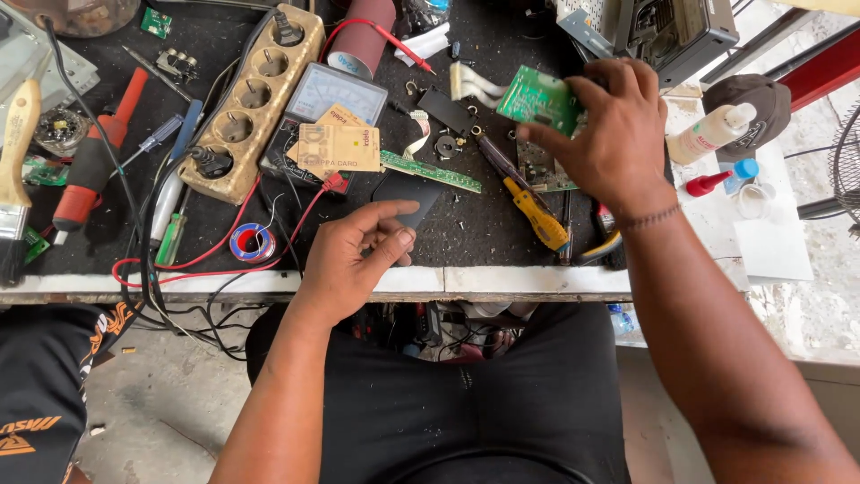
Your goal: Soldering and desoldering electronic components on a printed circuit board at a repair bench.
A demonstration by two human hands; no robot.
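Observation:
My right hand point(602, 134) grips a small green circuit board point(537, 99) by its right edge, a little above the black bench mat point(466, 229). Under that hand lies another board point(537, 170). My left hand point(354, 260) holds a flat dark plastic piece point(408, 195) between thumb and fingers near the bench's front edge. Between the hands lie a long narrow green board strip point(430, 172) and a yellow-handled screwdriver point(528, 208).
A beige power strip point(255, 99) with plugs, an analog meter point(333, 94), tan cards point(336, 143), a solder spool point(252, 242), red wires, a red soldering tool point(90, 161) and a brush point(16, 170) fill the left side. Bottles point(712, 134) stand right. Another person's leg point(45, 394) is at lower left.

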